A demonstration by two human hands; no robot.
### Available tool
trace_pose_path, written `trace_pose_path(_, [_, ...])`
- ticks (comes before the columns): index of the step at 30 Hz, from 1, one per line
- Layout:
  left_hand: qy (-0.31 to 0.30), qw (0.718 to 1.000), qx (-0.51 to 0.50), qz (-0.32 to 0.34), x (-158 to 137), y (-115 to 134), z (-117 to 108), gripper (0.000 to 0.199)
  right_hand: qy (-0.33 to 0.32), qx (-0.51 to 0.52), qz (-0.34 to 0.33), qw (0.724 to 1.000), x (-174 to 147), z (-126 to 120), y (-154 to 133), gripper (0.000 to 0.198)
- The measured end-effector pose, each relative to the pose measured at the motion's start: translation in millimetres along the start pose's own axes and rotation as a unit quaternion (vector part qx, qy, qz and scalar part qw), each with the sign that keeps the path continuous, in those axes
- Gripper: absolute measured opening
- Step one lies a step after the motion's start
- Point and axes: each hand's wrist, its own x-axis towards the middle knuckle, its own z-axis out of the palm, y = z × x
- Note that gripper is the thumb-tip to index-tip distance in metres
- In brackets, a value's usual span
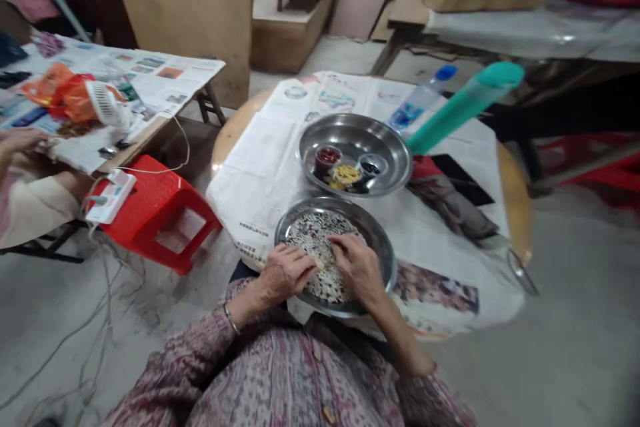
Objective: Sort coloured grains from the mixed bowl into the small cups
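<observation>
Mixed light and dark grains (310, 228) are held in the near steel basin (384, 250). The left hand (287, 271) is placed over its left near edge, the right hand (356, 263) over its right half; the fingers of both are curled, but whether anything is pinched cannot be told. Beyond the basin, small cups (328, 157) are contained in a steel bowl (350, 125).

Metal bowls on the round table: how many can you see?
2: the near bowl, holding mixed grains, and the far bowl just beyond it, holding small cups.
</observation>
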Motion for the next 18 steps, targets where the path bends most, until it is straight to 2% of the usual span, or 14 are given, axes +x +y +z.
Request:
trace_pose_path(6, [-0.012, 1.000, 0.001, 0.000, 2, 0, -2, 0.029, 0.002, -0.006, -0.014, 1.000, 15, -1, -6, 0.020])
trace_pose_path(13, [-0.009, 1.000, 0.009, 0.002, 1, -1, 0, 0.028, -0.044, -0.121, -0.088, 0.988, 30, 7, -16, 0.018])
trace_pose_path(18, [-0.013, 1.000, 0.009, 0.003, 1, 0, 0, 0.029, -0.088, -0.233, -0.096, 0.964, 34, 13, -24, 0.017])
